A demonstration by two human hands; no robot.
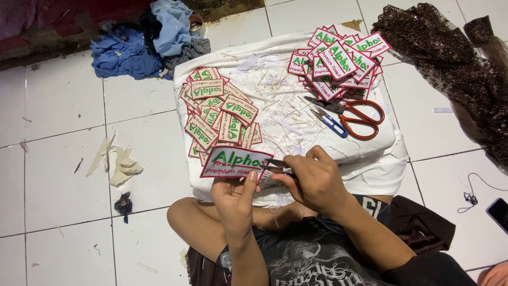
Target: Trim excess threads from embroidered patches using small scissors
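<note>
Left hand [233, 197] pinches the lower edge of a rectangular white embroidered patch with red border and green lettering [233, 162], its long axis running left to right, slightly tilted, just before a white cushion [286, 114]. Right hand [313, 181], closed, grips small thread snips [275, 166] pointing left at the patch's right edge.

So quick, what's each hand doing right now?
Left hand: shut on the patch, pinching its lower edge.
Right hand: shut on the small snips, blades at the patch's right edge.
</note>
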